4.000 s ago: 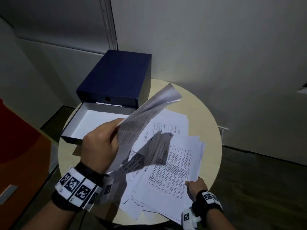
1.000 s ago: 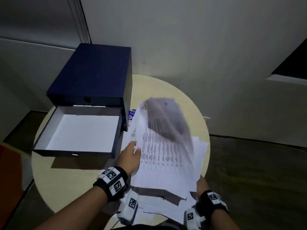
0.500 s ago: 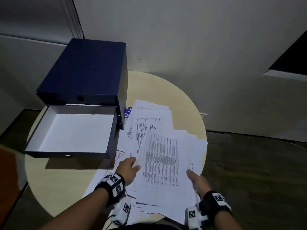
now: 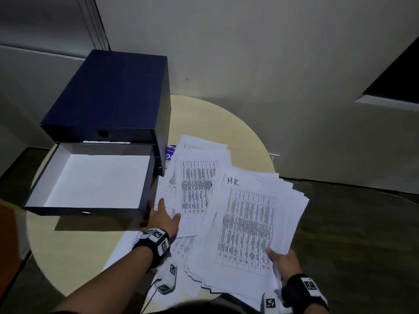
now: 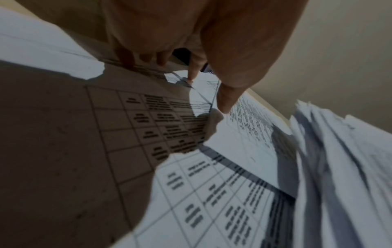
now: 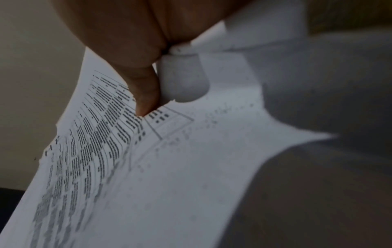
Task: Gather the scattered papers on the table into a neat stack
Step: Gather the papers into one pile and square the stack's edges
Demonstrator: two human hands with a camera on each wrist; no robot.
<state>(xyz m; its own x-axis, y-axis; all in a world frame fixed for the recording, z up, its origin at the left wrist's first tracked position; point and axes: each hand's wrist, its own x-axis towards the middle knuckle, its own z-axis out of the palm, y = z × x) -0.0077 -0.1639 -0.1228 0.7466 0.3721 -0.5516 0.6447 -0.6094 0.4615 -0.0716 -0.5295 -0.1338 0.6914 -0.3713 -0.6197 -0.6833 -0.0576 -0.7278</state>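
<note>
While the right hand [image 4: 283,262] pinches the thick sheaf of printed white papers [image 4: 247,225] above the round beige table [image 4: 74,252], the left hand [image 4: 162,219] spreads flat on loose sheets [image 4: 195,189]; gathering's midway; next, sliding those under.

Head view looks down over the table [image 4: 199,123]; wrist views sit close (sharing the papers [image 4: 247,225]).

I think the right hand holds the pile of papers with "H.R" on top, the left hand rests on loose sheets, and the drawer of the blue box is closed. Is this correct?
Not quite: the drawer of the blue box is pulled open, as the head view shows. The rest stands: the right hand holds the pile of papers marked "H.R", and the left hand rests on loose sheets.
</note>
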